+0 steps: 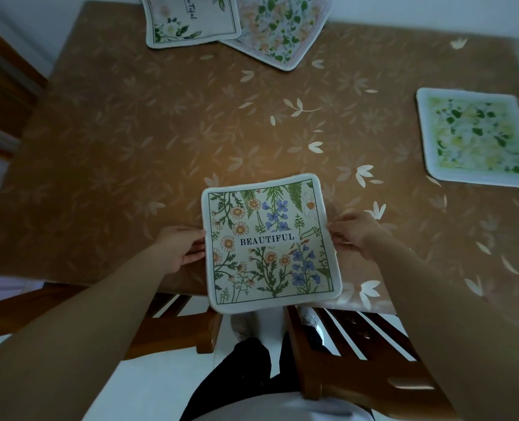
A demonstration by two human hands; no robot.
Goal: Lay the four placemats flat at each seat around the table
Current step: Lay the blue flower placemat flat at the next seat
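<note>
A white-edged placemat (270,243) printed with daisies, blue flowers and the word BEAUTIFUL is at the table's near edge, its lower end hanging past the edge. My left hand (180,249) grips its left side and my right hand (357,233) grips its right side. A yellow-green floral placemat (475,138) lies flat at the right side. At the far edge, a white placemat with script lettering (191,21) overlaps a pink-green floral placemat (282,28).
The table (130,147) wears a brown leaf-patterned cloth. Two wooden chairs (358,354) stand below the near edge, on either side of my legs. A wooden door frame (0,86) is at the left.
</note>
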